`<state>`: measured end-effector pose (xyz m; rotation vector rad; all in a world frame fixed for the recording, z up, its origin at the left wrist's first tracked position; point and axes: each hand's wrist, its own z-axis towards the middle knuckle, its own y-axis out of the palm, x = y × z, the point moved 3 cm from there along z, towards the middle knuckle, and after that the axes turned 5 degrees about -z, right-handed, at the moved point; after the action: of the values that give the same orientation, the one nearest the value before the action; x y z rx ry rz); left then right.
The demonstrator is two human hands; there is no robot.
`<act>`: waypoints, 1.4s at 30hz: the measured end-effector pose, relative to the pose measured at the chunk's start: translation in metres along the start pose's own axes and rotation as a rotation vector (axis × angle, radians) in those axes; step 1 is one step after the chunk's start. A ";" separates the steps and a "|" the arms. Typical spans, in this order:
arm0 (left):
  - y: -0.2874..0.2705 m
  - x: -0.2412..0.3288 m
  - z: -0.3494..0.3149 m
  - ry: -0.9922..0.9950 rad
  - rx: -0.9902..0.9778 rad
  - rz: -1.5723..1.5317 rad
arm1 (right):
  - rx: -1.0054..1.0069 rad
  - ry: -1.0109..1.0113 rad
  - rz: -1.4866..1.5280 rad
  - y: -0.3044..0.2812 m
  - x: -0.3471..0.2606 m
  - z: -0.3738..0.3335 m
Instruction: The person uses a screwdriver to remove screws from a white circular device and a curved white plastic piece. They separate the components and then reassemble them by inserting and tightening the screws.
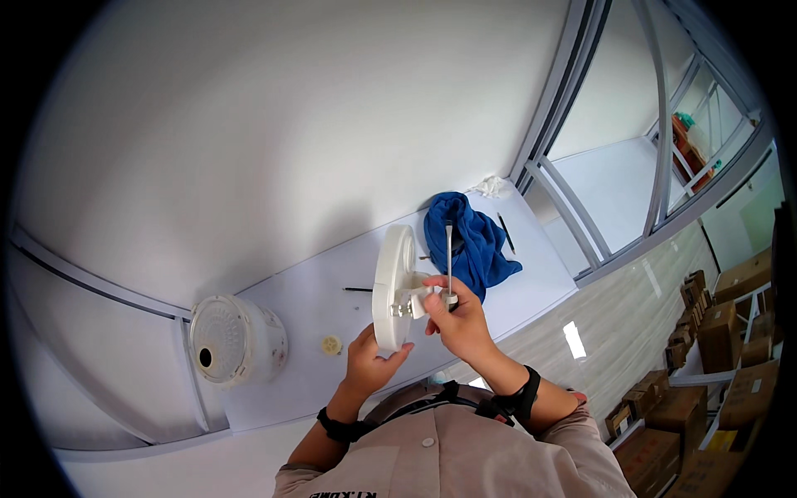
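Observation:
Near the table's front edge, my left hand (374, 367) grips the lower rim of a round white plastic part (387, 286), which stands nearly edge-on to me. A metal fitting and a small white piece (415, 302) stick out from its right face. The fingertips of my right hand (462, 324) close around that white piece. In the same hand sits a screwdriver (449, 257), its flat tip up and its handle mostly hidden by the fingers. Behind the screwdriver lies a crumpled blue cloth (486, 249).
To the left stands a white drum-shaped housing (264, 344) with a dark hole. A yellowish round part (331, 344), a thin black rod (358, 290), a black pen (506, 234) and white crumpled tissue (492, 187) lie on the table (282, 290). Cardboard boxes (722, 336) fill shelves at right.

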<state>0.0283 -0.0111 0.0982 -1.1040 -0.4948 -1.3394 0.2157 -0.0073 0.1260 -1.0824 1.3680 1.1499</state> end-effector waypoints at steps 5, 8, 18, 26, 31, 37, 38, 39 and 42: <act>-0.001 -0.006 0.001 -0.019 -0.035 0.013 | 0.016 -0.298 -0.444 -0.003 -0.021 -0.003; 0.002 -0.006 -0.003 -0.023 -0.050 0.016 | 0.043 -0.384 -0.515 -0.003 -0.036 -0.003; -0.001 -0.005 -0.004 -0.074 -0.095 0.015 | -0.147 -0.172 -0.400 -0.009 -0.031 0.014; 0.005 -0.024 -0.022 -0.282 -0.047 -0.264 | -0.115 -0.018 -0.391 -0.001 -0.032 0.014; 0.007 -0.020 -0.023 -0.320 -0.011 -0.395 | -0.149 0.067 -0.519 0.000 -0.038 0.014; 0.005 -0.028 -0.029 -0.290 -0.013 -0.280 | -0.117 0.042 -0.608 -0.001 -0.036 0.015; 0.004 -0.026 -0.029 -0.283 -0.005 -0.265 | -0.131 0.039 -0.604 0.000 -0.037 0.014; 0.003 -0.024 -0.029 -0.277 0.003 -0.250 | -0.148 0.050 -0.600 0.000 -0.036 0.014; 0.003 -0.022 -0.027 -0.346 0.083 -0.293 | -0.196 0.088 -0.538 0.001 -0.024 0.016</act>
<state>0.0184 -0.0233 0.0666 -1.2341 -0.9892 -1.3678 0.2189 0.0098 0.1488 -1.5421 0.9497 0.8513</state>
